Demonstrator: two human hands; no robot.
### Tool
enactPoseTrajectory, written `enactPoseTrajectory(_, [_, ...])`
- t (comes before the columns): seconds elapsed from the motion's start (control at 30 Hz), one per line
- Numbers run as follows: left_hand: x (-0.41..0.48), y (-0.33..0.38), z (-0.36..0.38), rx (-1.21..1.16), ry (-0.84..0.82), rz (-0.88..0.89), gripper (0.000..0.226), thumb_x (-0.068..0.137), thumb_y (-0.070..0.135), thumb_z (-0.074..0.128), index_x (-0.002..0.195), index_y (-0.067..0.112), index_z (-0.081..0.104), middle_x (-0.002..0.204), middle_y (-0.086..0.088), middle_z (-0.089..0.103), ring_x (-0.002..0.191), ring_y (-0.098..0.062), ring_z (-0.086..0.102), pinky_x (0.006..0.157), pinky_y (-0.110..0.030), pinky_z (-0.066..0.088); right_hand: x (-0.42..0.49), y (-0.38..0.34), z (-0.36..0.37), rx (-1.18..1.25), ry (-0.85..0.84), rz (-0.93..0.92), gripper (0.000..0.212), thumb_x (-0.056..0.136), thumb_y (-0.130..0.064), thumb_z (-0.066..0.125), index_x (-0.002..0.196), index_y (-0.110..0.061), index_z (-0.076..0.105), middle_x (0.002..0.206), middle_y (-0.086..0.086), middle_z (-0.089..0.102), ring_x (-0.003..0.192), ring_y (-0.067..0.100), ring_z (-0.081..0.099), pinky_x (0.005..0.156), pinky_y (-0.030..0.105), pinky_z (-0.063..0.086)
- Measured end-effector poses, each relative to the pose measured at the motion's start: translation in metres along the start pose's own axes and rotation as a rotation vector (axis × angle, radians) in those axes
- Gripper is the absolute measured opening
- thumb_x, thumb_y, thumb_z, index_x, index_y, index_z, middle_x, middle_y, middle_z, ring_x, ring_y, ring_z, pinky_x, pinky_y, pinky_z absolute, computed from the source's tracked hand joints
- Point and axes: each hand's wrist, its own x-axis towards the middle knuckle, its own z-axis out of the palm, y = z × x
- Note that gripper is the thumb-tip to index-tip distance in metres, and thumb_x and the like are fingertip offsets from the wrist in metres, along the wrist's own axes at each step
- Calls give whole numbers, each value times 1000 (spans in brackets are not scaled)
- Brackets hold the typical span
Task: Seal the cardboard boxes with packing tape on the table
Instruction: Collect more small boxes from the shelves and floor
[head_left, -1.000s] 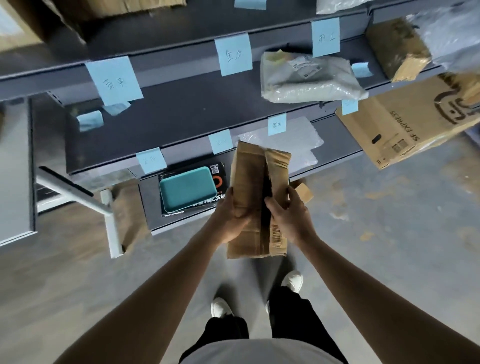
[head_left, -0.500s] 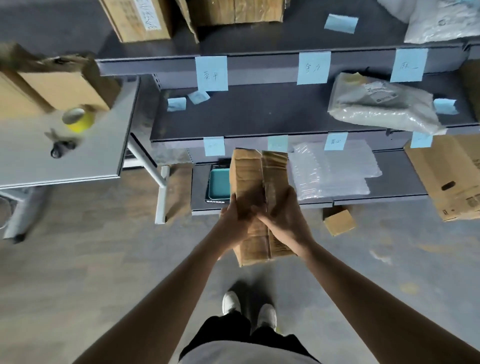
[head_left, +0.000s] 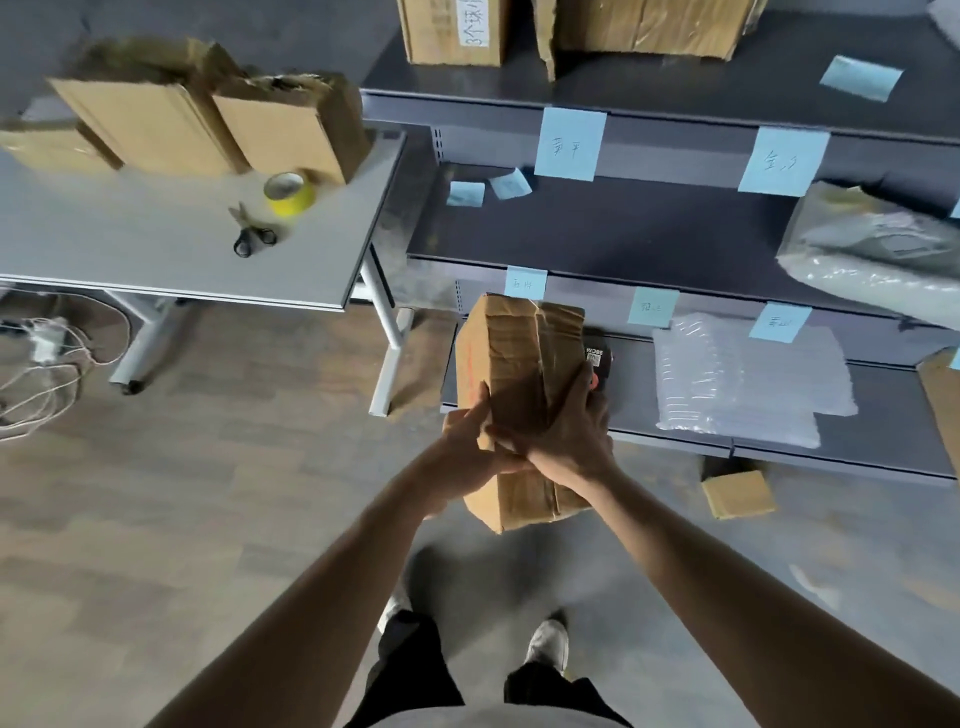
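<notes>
Centre of frame: one worn, creased cardboard box (head_left: 519, 374) is held in the air above the floor, in front of the lowest level of the shelving unit (head_left: 623, 228). It is well apart from the table (head_left: 156, 260). The box lies lengthwise away from the person, with its far end higher in the frame.

Left hand (head_left: 462, 447): it grips the near left side of the box, with the fingers lying up along the left face. Right hand (head_left: 566, 431): it is laid over the top of the box, with the fingers wrapped round the right edge. The two hands touch at the near end of the box.

Upper left: the grey table carries a yellow tape roll (head_left: 289, 193), lying just beside a row of brown cartons (head_left: 208, 124) along the far side. The cartons are blurred and their top edges look ragged. Black-handled scissors (head_left: 249, 236) lie near the roll, toward the near edge.

Right and upper frame: the shelving bears blue notes (head_left: 571, 144) with handwriting on its edges. Bubble wrap sheets (head_left: 748, 384) lie on the lowest level, right of the held box. A grey padded bag (head_left: 872, 254) lies on the level above, at the right edge. A small box (head_left: 737, 493) sits on the floor below the shelving. Loose cables (head_left: 41, 379) lie on the floor at the left edge.
</notes>
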Motion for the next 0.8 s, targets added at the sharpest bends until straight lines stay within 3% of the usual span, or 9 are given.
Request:
enactPoseTrajectory(0.13, [-2,-20,-37,-20,39,-9,98,75,49,80,150,52,17,154,5,25,137,-25,36,105,-49,45,0,-31,26,-41,22,-65,131,71,-66,75,155,-24,-17,150,13,23,138,36,29,112,47,30])
enactPoseTrajectory(0.27, [-6,-41,-91,-36,88,11,92,72,70,69,149,52,21,150,9,27,134,-24,39,101,-49,48,7,-74,56,-24,70,-133,107,80,-66,64,156,-33,-5,139,9,38,128,33,43,104,53,42])
enactPoseTrajectory(0.37, [-8,-54,-133,-24,143,45,75,86,68,57,150,49,23,151,7,28,136,-27,38,104,-52,47,14,-110,72,38,76,-197,93,80,-70,58,153,-41,8,131,4,49,121,28,51,99,55,48])
enactPoseTrajectory(0.47, [-13,-66,-176,-3,201,115,61,97,57,44,152,44,22,153,1,29,138,-29,39,107,-49,44,20,-152,91,44,80,-229,89,81,-68,58,154,-36,17,141,2,49,129,26,48,107,51,44])
enactPoseTrajectory(0.63, [-10,-88,-241,-19,336,144,51,100,46,47,149,36,37,140,-9,41,130,-28,46,108,-46,41,30,-213,125,62,88,-283,91,81,-65,63,155,-29,23,144,7,49,132,27,47,108,49,43])
enactPoseTrajectory(0.8, [-4,-102,-293,-62,423,147,48,101,42,47,147,33,43,137,-9,45,130,-24,45,103,-31,36,48,-264,149,50,58,-314,90,83,-57,68,156,-29,23,136,9,49,127,26,50,105,38,45])
